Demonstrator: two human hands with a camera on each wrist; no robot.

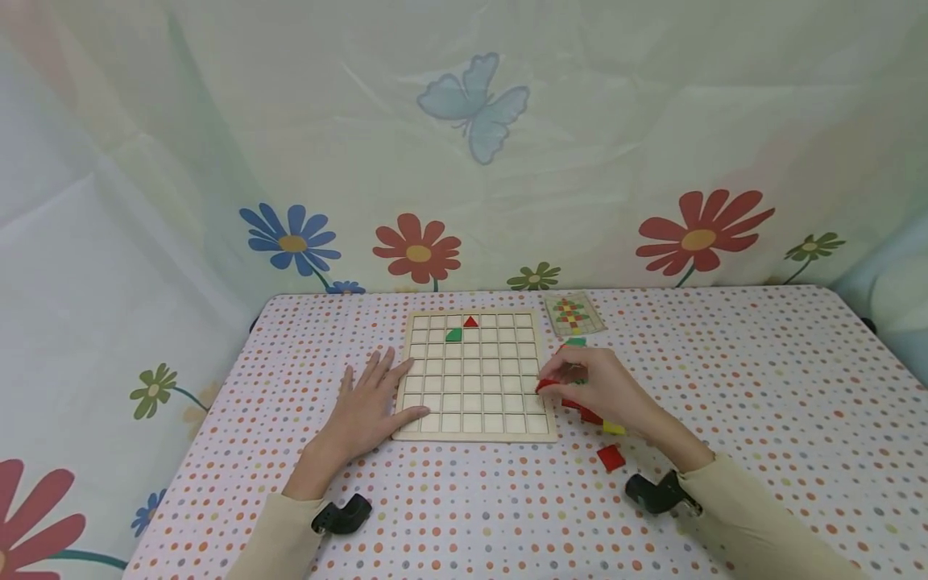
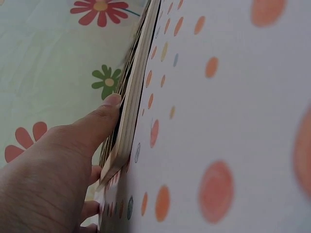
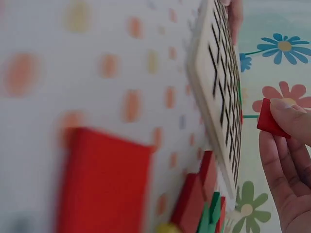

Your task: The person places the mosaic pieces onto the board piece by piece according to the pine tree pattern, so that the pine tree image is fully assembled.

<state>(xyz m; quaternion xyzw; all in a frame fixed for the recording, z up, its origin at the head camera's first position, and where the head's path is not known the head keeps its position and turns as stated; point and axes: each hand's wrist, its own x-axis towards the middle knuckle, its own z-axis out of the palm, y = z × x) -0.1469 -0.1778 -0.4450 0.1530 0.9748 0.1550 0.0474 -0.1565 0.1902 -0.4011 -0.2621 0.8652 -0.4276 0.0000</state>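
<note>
Head: left hand [image 1: 373, 407], fingers spread, touches pale wooden grid board [image 1: 474, 403] on dotted counter [image 1: 435, 515], creased floral backdrop [image 1: 580, 145] behind. Left wrist: thumb [image 2: 99, 121] on board's layered edge. Right wrist: right hand [image 3: 290, 160] pinches flat red piece [image 3: 268, 119] near board

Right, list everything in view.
board: 1, pale wood, middle of table
triangle: 1, red, board's far row
quarter-round piece: 1, green, board's second row
pinched piece: 1, red, in right hand
loose pieces: several, partly hidden; red, green, yellow; right of board
lone square: 1, red, nearside of those
pattern card: 1, multicoloured, by board's far right corner
table: 1, dotted white, under board
backdrop: 1, pale, flowered, behind table
wrist devices: 2, black, at wrists
sleeves: 2, beige, on forearms
left hand: 1, bare, on board's left edge
right hand: 1, bare, by board's right edge
</note>
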